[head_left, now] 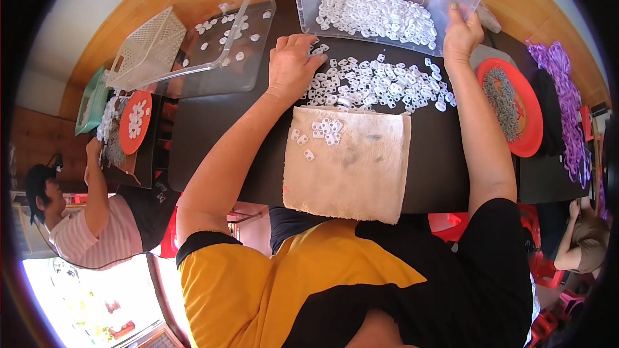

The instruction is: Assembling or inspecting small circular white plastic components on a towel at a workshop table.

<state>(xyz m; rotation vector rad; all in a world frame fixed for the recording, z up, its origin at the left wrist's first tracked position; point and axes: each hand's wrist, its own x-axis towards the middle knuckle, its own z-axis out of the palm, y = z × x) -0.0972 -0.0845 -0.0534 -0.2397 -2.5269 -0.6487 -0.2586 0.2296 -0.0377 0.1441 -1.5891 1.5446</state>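
Observation:
A clear plastic bin (400, 37) stands at the far side of the table, with a heap of small white plastic pieces (377, 16) inside it. My right hand (461, 35) grips its right side, thumb up against the wall. By the bin's near left corner rests my left hand (291, 64), thumb apart from the fingers, beside a few white pieces. More loose white pieces (380, 84) are spread over the tabletop between my hands. Closer to me lies a folded beige cloth (348, 171) with a small cluster of white pieces (327, 130) on its upper left.
Left of my arm, a clear box (222, 80) holds scattered white pieces, beside a white perforated basket (148, 48). A red plate (506, 106) of grey parts sits to the right, near purple cords (564, 103). One person (97, 219) works at left, another (580, 238) at right.

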